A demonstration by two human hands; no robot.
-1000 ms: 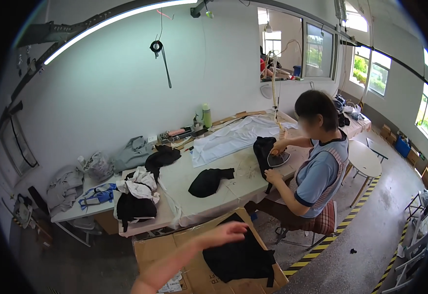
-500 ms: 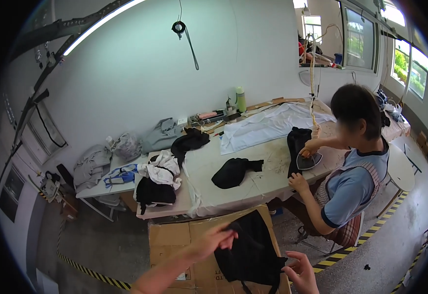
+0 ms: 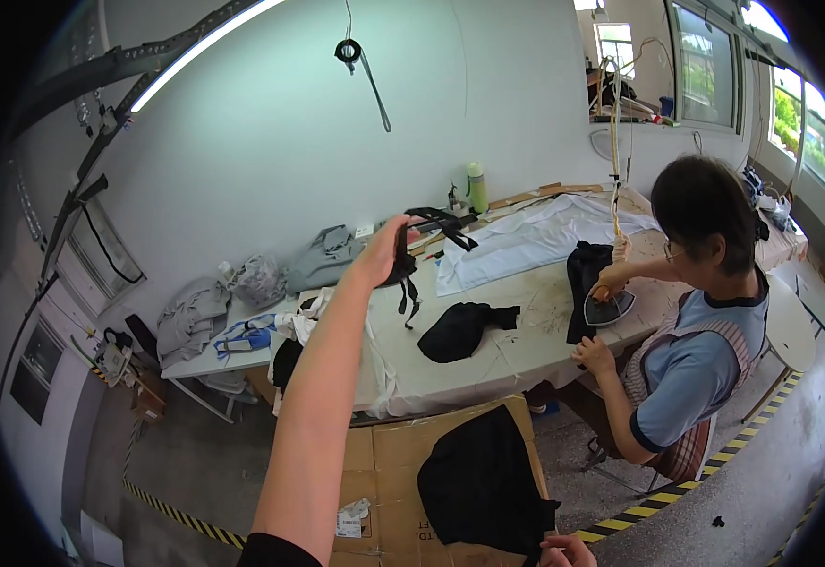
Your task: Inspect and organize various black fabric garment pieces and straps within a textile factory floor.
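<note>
1 left hand grips a black strappy garment above the table, while the right hand, cut off at the lower edge, hides its grip.

The left hand was up in the open air over the long table, with room all around it. Under it, a heap of clothes filled the near left end of the table. A loose black garment lay in the middle, with bare cloth top around it. On the right, a seated person with an iron blocked that side. A cardboard box stood against the table's front, near the right hand.
</note>
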